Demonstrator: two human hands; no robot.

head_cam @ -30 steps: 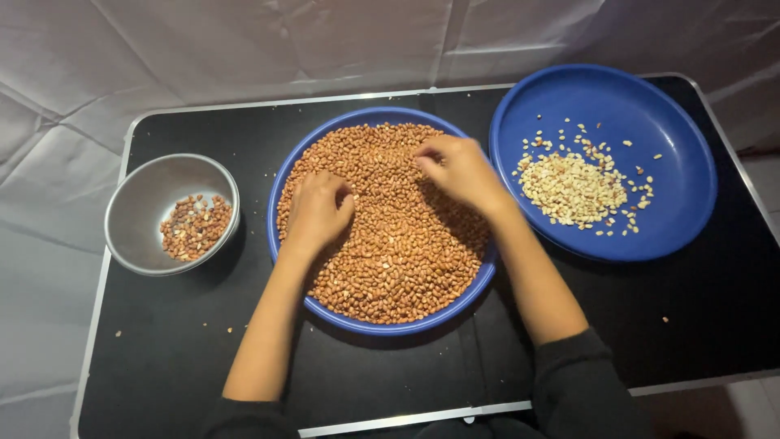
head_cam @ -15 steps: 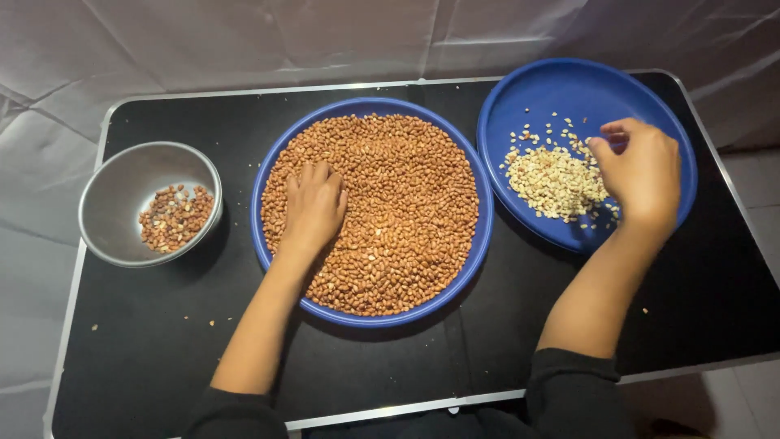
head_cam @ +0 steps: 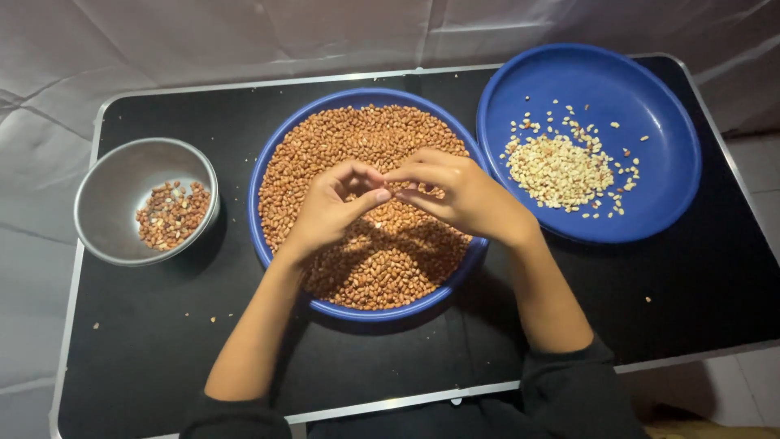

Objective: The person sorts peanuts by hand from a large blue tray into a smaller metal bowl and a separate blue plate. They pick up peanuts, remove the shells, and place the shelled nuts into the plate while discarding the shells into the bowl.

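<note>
Head view: on the black tabletop (head_cam: 162, 341), a metal bowl (head_cam: 114, 191) at far left holds a few red-skinned peanuts. The centre blue dish (head_cam: 280, 154) is full of red-skinned peanuts (head_cam: 374, 260). Above it, left hand (head_cam: 329, 213) and right hand (head_cam: 463, 195) meet, fingers pinched together (any grasped peanut is hidden). The right blue dish (head_cam: 650, 106) holds pale skinned peanuts (head_cam: 559, 171).

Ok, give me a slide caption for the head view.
Both hands, left hand and right hand, meet fingertip to fingertip over a blue plate of red-brown peanuts.
</note>
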